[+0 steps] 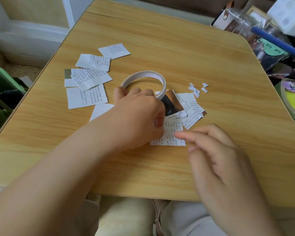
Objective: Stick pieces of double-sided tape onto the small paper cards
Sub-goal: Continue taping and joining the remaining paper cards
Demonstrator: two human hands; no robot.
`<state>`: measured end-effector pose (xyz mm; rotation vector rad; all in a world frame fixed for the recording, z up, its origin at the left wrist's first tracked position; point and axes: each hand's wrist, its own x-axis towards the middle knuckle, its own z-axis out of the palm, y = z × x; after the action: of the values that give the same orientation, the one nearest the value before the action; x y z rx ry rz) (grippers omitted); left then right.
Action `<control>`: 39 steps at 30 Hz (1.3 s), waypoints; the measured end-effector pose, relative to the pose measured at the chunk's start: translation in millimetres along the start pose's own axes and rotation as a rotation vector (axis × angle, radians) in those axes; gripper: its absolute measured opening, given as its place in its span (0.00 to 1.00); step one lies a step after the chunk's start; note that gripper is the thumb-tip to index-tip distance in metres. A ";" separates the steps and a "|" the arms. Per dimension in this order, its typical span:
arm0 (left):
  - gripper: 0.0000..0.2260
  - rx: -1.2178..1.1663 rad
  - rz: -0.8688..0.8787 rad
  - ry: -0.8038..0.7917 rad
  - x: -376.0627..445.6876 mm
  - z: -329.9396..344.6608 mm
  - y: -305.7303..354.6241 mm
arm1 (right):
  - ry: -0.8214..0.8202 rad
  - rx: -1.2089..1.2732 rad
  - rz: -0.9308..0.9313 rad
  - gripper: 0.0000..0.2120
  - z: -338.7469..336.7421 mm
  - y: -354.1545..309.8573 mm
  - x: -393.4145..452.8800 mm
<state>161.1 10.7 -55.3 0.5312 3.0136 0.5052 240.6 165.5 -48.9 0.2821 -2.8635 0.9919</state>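
1. The left hand (pixel 140 114) is reaching across the wooden table (pixel 194 57), its fingers curled around the near side of the tape roll (pixel 144 82), with the thumb and fingertips pressing down on the printed card (pixel 170 133) below it.
2. The right hand (pixel 218 155) is hovering just beside that card, fingers loosely extended and holding nothing, the index fingertip lying at the card's right edge.
3. The tape roll is resting partly on a picture card (pixel 172 104), which is overlapping more printed cards (pixel 192 109) to its right.
4. A separate spread of cards (pixel 89 82) is lying to the left of the roll.
5. Small white backing scraps (pixel 197 89) are lying to the right of the roll.
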 end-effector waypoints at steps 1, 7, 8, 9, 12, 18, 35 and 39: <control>0.05 -0.002 0.000 -0.001 0.2 0.0 -0.2 | 0.021 -0.124 -0.051 0.19 3.3 4.0 1.3; 0.06 -0.012 0.005 -0.015 -0.6 -0.9 -0.6 | 0.089 -0.266 -0.099 0.20 9.8 14.1 2.4; 0.07 -0.010 0.007 -0.015 -0.7 -1.1 -0.6 | 0.082 -0.268 -0.099 0.20 10.9 13.5 2.4; 0.07 -0.008 0.008 -0.015 -0.5 -1.3 -0.7 | 0.074 -0.273 -0.098 0.20 12.3 13.3 2.7; 0.10 -0.003 0.005 -0.026 -0.8 -1.6 -0.7 | 0.062 -0.310 -0.091 0.20 15.1 15.7 3.3; 0.13 -0.008 -0.002 -0.046 -0.2 -2.6 -1.5 | 0.039 -0.270 -0.008 0.22 16.2 20.7 3.4; 0.07 -0.023 -0.008 -0.044 3.0 -1.8 -11.3 | -0.040 0.251 0.260 0.14 -1.3 32.0 7.0; 0.06 -0.035 0.021 -0.041 2.0 -4.0 -13.3 | 0.075 0.062 0.154 0.11 -13.8 24.2 27.2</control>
<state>154.5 -1.7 -55.7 0.5641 2.9574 0.5404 209.5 188.8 -48.5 0.0273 -2.8244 1.0943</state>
